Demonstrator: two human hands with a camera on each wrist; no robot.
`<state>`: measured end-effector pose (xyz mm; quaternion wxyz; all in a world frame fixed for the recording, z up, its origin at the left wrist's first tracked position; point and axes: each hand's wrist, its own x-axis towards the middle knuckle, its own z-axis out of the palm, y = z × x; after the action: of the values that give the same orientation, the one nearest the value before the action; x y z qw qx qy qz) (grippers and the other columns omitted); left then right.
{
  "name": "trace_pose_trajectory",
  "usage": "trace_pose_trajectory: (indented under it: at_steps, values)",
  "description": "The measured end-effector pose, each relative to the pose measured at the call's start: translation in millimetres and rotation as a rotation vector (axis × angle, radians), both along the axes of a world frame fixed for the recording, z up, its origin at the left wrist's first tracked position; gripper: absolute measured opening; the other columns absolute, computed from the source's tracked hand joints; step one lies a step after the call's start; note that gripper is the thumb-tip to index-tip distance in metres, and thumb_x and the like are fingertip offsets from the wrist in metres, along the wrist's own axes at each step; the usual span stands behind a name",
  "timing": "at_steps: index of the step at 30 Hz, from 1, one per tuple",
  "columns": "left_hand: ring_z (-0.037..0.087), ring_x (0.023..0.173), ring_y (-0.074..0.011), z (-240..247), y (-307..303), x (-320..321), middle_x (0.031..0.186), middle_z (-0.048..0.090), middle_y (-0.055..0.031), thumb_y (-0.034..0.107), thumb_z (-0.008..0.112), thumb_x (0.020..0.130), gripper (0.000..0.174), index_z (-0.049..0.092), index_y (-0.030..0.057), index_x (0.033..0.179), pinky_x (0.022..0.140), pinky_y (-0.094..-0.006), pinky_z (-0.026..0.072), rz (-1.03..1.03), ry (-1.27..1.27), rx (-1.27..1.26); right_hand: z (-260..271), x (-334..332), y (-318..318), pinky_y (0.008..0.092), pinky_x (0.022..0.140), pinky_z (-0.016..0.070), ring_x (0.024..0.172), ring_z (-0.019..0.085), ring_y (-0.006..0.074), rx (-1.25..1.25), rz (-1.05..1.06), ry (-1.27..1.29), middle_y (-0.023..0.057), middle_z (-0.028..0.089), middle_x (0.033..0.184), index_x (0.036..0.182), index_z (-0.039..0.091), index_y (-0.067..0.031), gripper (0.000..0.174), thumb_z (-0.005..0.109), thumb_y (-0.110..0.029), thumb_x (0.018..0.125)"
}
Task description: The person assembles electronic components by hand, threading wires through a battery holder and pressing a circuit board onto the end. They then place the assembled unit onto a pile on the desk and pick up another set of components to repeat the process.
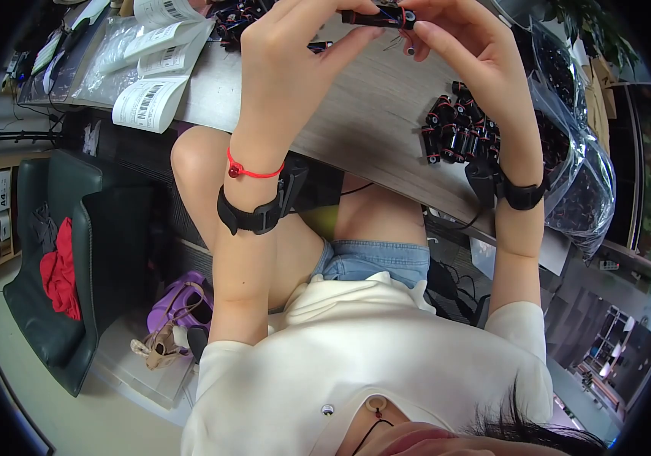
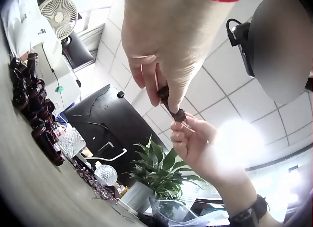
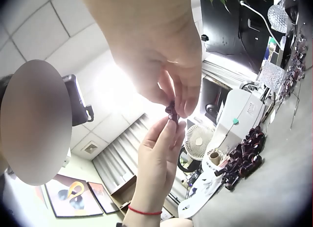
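A small black cylindrical part [image 1: 380,18] with a red band near its right end is held up over the table between both hands. My left hand [image 1: 283,57] pinches its left end between thumb and fingers. At the banded end, my right hand [image 1: 485,57] grips it with thumb and fingertips. Thin wires show by the part, and a small dark piece [image 1: 410,51] hangs below the right fingertips. From the left wrist view the part [image 2: 172,103] appears slanted between the two hands; in the right wrist view fingers hide much of it.
Several similar black cylinders [image 1: 454,133] lie piled near the right forearm, others [image 1: 238,23] at the far left of the table [image 1: 371,99]. Labelled paper sheets [image 1: 150,102] overhang the left edge. A clear plastic bag [image 1: 580,167] stands at right, a potted plant [image 2: 164,170] behind.
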<state>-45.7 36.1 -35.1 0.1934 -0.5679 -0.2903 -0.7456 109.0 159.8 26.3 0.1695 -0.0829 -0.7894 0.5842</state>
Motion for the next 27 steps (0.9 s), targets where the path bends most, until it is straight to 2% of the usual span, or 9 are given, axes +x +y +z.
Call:
trace_pose_trajectory:
  at_steps: [1,3,4,12,13,15,16,19,27]
  values:
    - [0.072,0.092,-0.0266,5,-14,5,0.102,0.076,-0.0128,-0.003,0.08,0.077,0.019,0.071,0.0004,0.093,0.08,-0.0338,0.0564,0.136,-0.019,-0.228,-9,-7,4,0.0247,0.078,0.0529,0.088,0.064,0.0094,0.001,-0.001,0.001,0.0038,0.067,0.099,0.12,0.063,0.003,0.02,0.06,-0.002,0.101]
    - [0.073,0.094,-0.0266,25,-36,17,0.102,0.076,-0.0142,-0.003,0.08,0.078,0.018,0.07,-0.0012,0.093,0.08,-0.0335,0.0572,0.411,-0.057,-0.685,-48,-38,25,0.0249,0.078,0.0534,0.088,0.065,0.0095,-0.094,0.394,0.54,0.0039,0.067,0.1,0.12,0.062,0.0028,0.019,0.06,-0.002,0.101]
    - [0.073,0.094,-0.0266,25,-36,18,0.102,0.076,-0.0142,-0.003,0.08,0.078,0.018,0.07,-0.0012,0.093,0.08,-0.0335,0.0572,0.411,-0.057,-0.685,-57,-45,30,0.025,0.078,0.0537,0.088,0.065,0.0095,-0.142,0.592,0.808,0.0039,0.067,0.1,0.119,0.062,0.0028,0.019,0.06,-0.002,0.101]
    - [0.07,0.088,-0.0195,14,-22,25,0.103,0.074,-0.0139,0.001,0.076,0.086,0.012,0.069,-0.0037,0.094,0.079,-0.0266,0.0547,0.282,-0.3,-0.697,-59,-46,21,0.0258,0.078,0.0552,0.091,0.066,0.01,-0.115,0.545,0.835,0.0039,0.066,0.101,0.119,0.062,0.0031,0.019,0.061,-0.002,0.101]
    - [0.069,0.086,-0.0183,0,-7,18,0.103,0.073,-0.0141,0.001,0.072,0.089,0.01,0.067,-0.0038,0.096,0.077,-0.0259,0.0537,0.145,-0.25,-0.49,-52,-40,15,0.0258,0.078,0.0552,0.091,0.066,0.01,-0.117,0.546,0.834,0.0039,0.066,0.101,0.119,0.062,0.0031,0.019,0.061,-0.002,0.101]
    - [0.066,0.082,-0.0159,-20,13,7,0.105,0.072,-0.0145,0.002,0.065,0.095,0.008,0.063,-0.0042,0.099,0.075,-0.0245,0.0517,-0.125,-0.145,-0.074,-21,-15,-10,0.0262,0.079,0.0556,0.091,0.066,0.0108,-0.048,0.123,0.293,0.0051,0.066,0.103,0.12,0.062,0.0037,0.021,0.064,-0.001,0.099]
    - [0.066,0.082,-0.0159,-16,7,11,0.105,0.072,-0.0145,0.002,0.065,0.095,0.008,0.063,-0.0042,0.099,0.075,-0.0245,0.0517,-0.123,-0.145,-0.074,-11,-8,-18,0.0264,0.08,0.0558,0.092,0.067,0.0112,-0.013,-0.086,0.021,0.0058,0.066,0.103,0.12,0.062,0.0041,0.022,0.065,-0.001,0.098]
    - [0.063,0.079,-0.0146,12,-24,34,0.105,0.071,-0.0164,0.001,0.055,0.1,0.006,0.055,-0.003,0.105,0.07,-0.0264,0.05,0.094,-0.489,-0.697,-3,-7,-26,0.0276,0.081,0.0565,0.091,0.068,0.0143,0.224,-0.036,0.051,0.0083,0.066,0.106,0.121,0.062,0.0037,0.028,0.069,0.001,0.094]
    - [0.062,0.071,-0.0163,16,-26,29,0.103,0.071,-0.019,0.002,0.052,0.103,0.006,0.048,-0.0003,0.108,0.065,-0.029,0.0488,0.266,-0.353,-0.664,-12,-10,-34,0.0328,0.081,0.0577,0.093,0.071,0.0259,0.737,-0.069,0.326,0.0145,0.066,0.113,0.111,0.07,-0.0001,0.029,0.078,0.001,0.083]
